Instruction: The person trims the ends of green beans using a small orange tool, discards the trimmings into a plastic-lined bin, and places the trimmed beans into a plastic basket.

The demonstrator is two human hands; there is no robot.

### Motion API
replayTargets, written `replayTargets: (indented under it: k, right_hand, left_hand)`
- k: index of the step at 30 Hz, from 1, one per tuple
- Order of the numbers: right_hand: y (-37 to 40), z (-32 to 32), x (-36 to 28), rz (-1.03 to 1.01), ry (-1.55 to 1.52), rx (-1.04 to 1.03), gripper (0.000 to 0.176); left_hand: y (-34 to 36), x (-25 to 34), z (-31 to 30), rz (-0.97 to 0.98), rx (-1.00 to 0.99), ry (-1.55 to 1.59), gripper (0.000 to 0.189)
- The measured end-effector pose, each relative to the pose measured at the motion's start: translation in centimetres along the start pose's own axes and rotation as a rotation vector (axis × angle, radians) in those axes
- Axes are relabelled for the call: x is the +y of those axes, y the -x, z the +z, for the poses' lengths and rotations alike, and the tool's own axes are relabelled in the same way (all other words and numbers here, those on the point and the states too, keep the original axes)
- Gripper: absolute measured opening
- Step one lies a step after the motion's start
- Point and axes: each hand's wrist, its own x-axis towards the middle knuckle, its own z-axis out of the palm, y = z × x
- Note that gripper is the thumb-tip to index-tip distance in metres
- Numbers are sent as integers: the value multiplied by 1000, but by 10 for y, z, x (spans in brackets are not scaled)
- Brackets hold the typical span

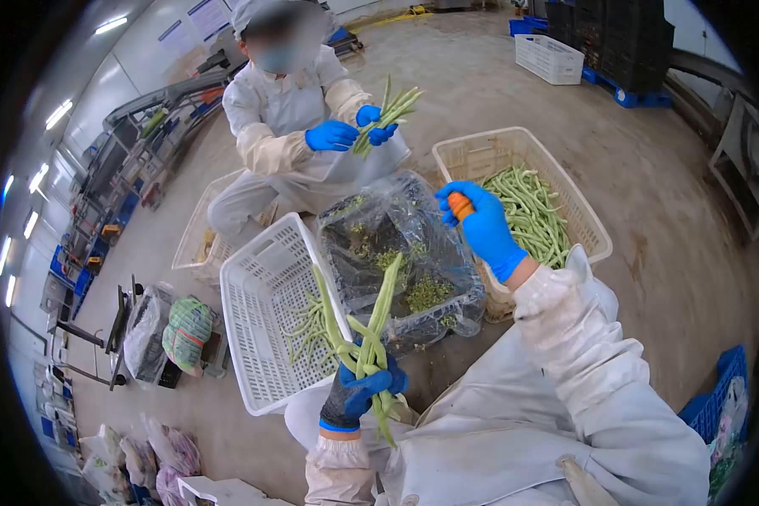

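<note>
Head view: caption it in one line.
Left hand grips a bunch of green beans; right hand holds an orange-handled tool beside a plastic-lined crate, a co-worker opposite.

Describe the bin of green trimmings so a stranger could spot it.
Find the co-worker in white. Before their knees sits the dark bin, between a tilted white crate and a beige crate of beans. Only it is lined with clear plastic.

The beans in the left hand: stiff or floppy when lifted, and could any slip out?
Probably fairly stiff: the beans stand up above the left hand with only slight bends. Likely light, since one hand holds the bunch. Some may slip: they splay at different angles and a few hang below the grip.
</note>
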Motion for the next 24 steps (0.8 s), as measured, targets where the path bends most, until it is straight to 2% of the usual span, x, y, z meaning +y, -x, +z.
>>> replayTargets:
  k: [1,2,4,5,7,10,14,17,19,20,22,24]
  right_hand:
    - [-5,-8,11,-39,194,-69,24]
    - [-2,-3,11,-36,189,-66,24]
    - [6,10,10,-653,583,-226,25]
    - [12,15,3,-655,589,-225,25]
    - [26,24,-18,-214,237,-628,23]
    - [27,27,-30,-146,321,-705,20]
    - [24,26,-34,-181,368,-733,18]
    - [26,24,-28,-281,459,-741,17]
    - [32,24,-24,-436,566,-686,18]
    - [37,25,-22,-437,562,-692,18]
    - [47,29,-18,61,-33,-463,18]
    - [51,31,-15,131,-123,-418,18]
  left_hand:
    - [3,0,-1,-4,-4,32,27]
    - [7,0,-3,-10,-2,28,27]
    - [6,-2,-4,-18,-9,105,26]
    - [4,-2,-3,-16,-14,106,26]
    - [4,-3,-2,9,-116,212,34]
    - [2,-8,-7,16,-140,277,35]
    - [2,-2,-1,37,-125,254,29]
    - [2,-3,0,38,-112,258,27]
    - [3,-7,-3,38,-102,286,33]
    - [4,-7,-3,40,-96,287,33]
    - [4,-5,0,-2,-65,142,30]
    - [1,3,15,-21,-48,176,28]
